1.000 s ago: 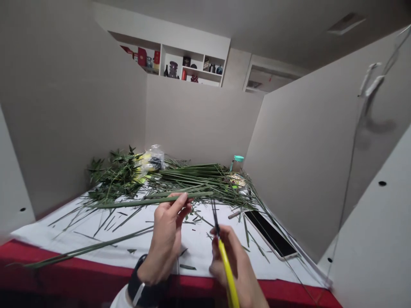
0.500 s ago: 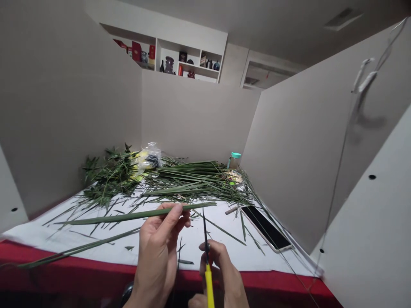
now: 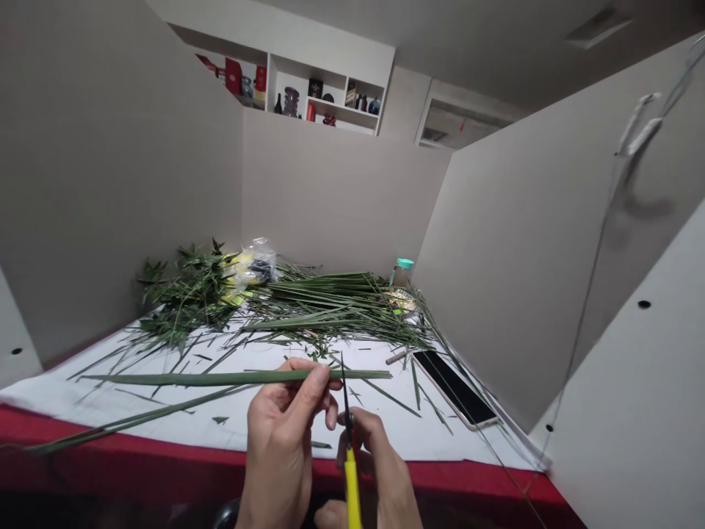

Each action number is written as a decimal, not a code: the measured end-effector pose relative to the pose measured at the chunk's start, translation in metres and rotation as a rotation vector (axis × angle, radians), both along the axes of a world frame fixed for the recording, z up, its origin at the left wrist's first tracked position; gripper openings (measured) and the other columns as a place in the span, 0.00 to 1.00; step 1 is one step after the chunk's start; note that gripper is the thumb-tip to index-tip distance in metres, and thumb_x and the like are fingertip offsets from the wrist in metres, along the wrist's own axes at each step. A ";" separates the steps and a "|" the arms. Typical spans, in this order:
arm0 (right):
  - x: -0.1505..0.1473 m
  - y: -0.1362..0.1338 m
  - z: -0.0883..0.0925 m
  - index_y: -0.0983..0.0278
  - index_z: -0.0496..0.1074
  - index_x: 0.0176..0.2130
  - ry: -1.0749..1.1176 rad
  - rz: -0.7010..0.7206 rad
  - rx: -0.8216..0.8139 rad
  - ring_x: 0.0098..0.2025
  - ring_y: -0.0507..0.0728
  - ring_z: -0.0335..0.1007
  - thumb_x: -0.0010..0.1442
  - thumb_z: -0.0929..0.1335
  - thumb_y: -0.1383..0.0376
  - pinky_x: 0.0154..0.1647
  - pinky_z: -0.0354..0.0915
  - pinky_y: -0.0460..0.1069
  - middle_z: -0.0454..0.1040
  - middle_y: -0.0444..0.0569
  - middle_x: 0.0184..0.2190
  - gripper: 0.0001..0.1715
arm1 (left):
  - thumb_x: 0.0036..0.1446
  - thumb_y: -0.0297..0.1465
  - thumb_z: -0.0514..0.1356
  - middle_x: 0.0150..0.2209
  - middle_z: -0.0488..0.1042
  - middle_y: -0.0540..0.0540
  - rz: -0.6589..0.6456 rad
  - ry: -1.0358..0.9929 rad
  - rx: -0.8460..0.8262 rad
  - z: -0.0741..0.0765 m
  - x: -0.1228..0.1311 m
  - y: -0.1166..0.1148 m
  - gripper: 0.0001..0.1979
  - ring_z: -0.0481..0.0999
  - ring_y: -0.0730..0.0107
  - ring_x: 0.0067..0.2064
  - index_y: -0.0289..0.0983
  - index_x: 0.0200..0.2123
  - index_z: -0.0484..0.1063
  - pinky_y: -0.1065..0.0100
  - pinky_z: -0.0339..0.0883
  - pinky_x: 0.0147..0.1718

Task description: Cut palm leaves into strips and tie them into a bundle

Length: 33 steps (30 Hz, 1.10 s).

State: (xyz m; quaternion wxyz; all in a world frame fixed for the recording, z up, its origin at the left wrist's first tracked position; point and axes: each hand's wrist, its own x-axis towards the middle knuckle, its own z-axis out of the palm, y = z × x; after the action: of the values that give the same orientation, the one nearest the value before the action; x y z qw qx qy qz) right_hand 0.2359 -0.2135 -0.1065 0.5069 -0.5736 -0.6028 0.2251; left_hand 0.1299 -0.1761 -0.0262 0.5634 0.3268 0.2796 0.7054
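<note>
My left hand (image 3: 286, 419) pinches a long, flat green leaf strip (image 3: 231, 378) that lies level across the view. My right hand (image 3: 370, 459) grips yellow-handled scissors (image 3: 351, 481) with their dark, narrow blades pointing up. The blade tips rise past the strip just right of my left fingers. I cannot tell if they touch it. Behind my hands is a large pile of long green leaf strips (image 3: 330, 301), with leafy bamboo-like stems (image 3: 187, 294) at its left end. Loose cut pieces (image 3: 380, 397) are scattered in front of it.
A white sheet (image 3: 165, 419) covers a red tablecloth (image 3: 137, 441). A black-screened phone (image 3: 454, 389) lies at the right. At the back stand a plastic bag with yellow contents (image 3: 253, 268) and a teal-lidded jar (image 3: 404, 272). Pale walls surround the table.
The strip has swung from tilted to nearly level. The scissors have turned more upright and moved up beside it, closer to my left fingers. The whole view has shifted slightly.
</note>
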 end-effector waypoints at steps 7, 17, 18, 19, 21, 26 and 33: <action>0.006 0.003 0.000 0.60 0.67 0.56 -0.042 0.052 0.228 0.33 0.61 0.75 0.55 0.71 0.53 0.27 0.70 0.47 0.77 0.50 0.37 0.32 | 0.51 0.37 0.69 0.22 0.69 0.53 -0.010 0.100 -0.002 -0.010 0.004 -0.009 0.12 0.67 0.76 0.24 0.36 0.28 0.72 0.76 0.65 0.25; 0.004 0.016 0.019 0.61 0.68 0.44 -0.072 0.088 0.184 0.26 0.55 0.70 0.67 0.61 0.55 0.27 0.64 0.46 0.73 0.46 0.29 0.14 | 0.52 0.36 0.67 0.21 0.69 0.54 -0.035 0.193 -0.007 -0.016 0.017 0.017 0.11 0.65 0.77 0.22 0.36 0.26 0.70 0.75 0.62 0.24; 0.006 0.020 0.020 0.61 0.68 0.42 -0.079 0.095 0.127 0.25 0.54 0.69 0.68 0.60 0.54 0.26 0.64 0.46 0.72 0.45 0.27 0.15 | 0.51 0.35 0.67 0.21 0.69 0.54 -0.043 0.199 -0.009 -0.017 0.019 0.025 0.11 0.65 0.77 0.22 0.36 0.26 0.70 0.74 0.62 0.23; 0.008 0.025 0.020 0.61 0.67 0.40 -0.082 0.104 0.055 0.23 0.54 0.68 0.68 0.58 0.53 0.24 0.63 0.45 0.71 0.44 0.25 0.17 | 0.50 0.35 0.67 0.20 0.69 0.54 -0.058 0.200 -0.011 -0.019 0.022 0.034 0.12 0.65 0.77 0.21 0.36 0.25 0.69 0.73 0.62 0.22; 0.016 0.036 0.020 0.61 0.66 0.38 -0.082 0.110 -0.092 0.17 0.52 0.63 0.68 0.56 0.50 0.17 0.59 0.45 0.67 0.41 0.20 0.21 | 0.49 0.35 0.67 0.21 0.70 0.53 -0.095 0.206 -0.011 -0.024 0.025 0.049 0.11 0.63 0.78 0.19 0.36 0.25 0.69 0.73 0.59 0.21; 0.053 0.060 0.023 0.63 0.70 0.39 -0.189 0.023 -0.152 0.19 0.55 0.67 0.65 0.59 0.50 0.21 0.62 0.47 0.68 0.42 0.19 0.21 | 0.50 0.32 0.66 0.25 0.74 0.49 -0.329 0.289 0.065 -0.027 0.012 0.047 0.08 0.69 0.74 0.24 0.34 0.24 0.73 0.72 0.64 0.26; 0.088 0.091 0.017 0.68 0.73 0.50 -0.384 -0.183 -0.103 0.48 0.72 0.69 0.57 0.62 0.70 0.50 0.60 0.65 0.74 0.65 0.43 0.22 | 0.52 0.31 0.62 0.27 0.76 0.45 -0.832 0.457 0.026 -0.013 -0.021 -0.004 0.06 0.74 0.65 0.30 0.34 0.28 0.75 0.65 0.66 0.35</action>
State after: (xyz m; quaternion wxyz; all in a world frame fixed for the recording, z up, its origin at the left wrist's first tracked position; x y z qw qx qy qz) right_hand 0.3242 -0.1226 -0.0892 0.3710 -0.6836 -0.6213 0.0952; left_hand 0.1094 -0.1801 -0.0394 0.7180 0.5648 0.2330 0.3334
